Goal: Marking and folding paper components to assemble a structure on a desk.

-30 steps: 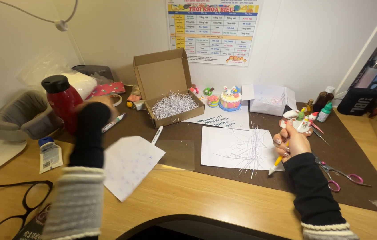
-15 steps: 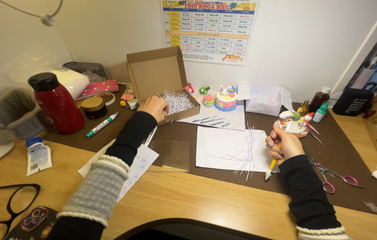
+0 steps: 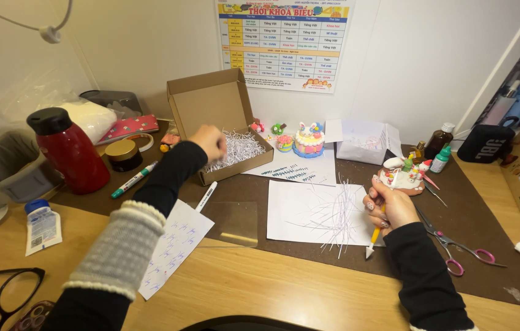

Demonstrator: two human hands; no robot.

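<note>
My left hand (image 3: pixel 209 142) reaches over the front edge of an open cardboard box (image 3: pixel 211 98) filled with white shredded paper (image 3: pixel 238 147). Its fingers are curled, and I cannot see whether they hold any shreds. My right hand (image 3: pixel 390 205) grips a yellow tool with a white tip (image 3: pixel 374 238) that points down at a white sheet (image 3: pixel 299 211) strewn with thin paper strips. A small decorated clay cake (image 3: pixel 402 176) sits right against that hand's fingertips.
A red flask (image 3: pixel 70 150), a gold-lidded jar (image 3: pixel 123 153), a green marker (image 3: pixel 132 179) and a white pen (image 3: pixel 206 196) lie at left. A written note (image 3: pixel 174 245), pink-handled scissors (image 3: pixel 456 248), small bottles (image 3: pixel 440 142), a bunny cake figure (image 3: pixel 309 140) and glasses (image 3: pixel 2 294) surround the dark mat (image 3: pixel 493 282).
My left arm has swung from near the red flask to the right and now sits at the box of shreds. My right hand has lowered with the tool toward the white sheet.
</note>
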